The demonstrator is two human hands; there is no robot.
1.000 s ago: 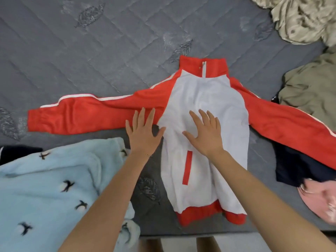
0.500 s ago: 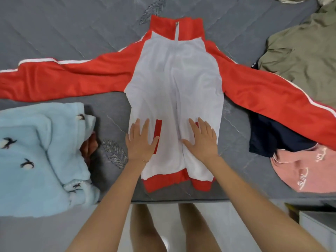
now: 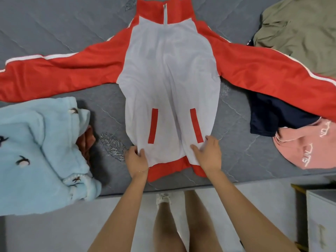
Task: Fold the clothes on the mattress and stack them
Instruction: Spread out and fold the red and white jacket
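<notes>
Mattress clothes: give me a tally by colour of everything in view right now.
1 red and white jacket
1 light blue fleece
1 rust garment, tucked beneath the fleece
1 olive garment
1 navy garment
1 pink garment
Total: 6

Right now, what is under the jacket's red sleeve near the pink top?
A navy garment pokes out from under that sleeve of the jacket, next to the pink top. How far it runs beneath the sleeve is covered.
</notes>
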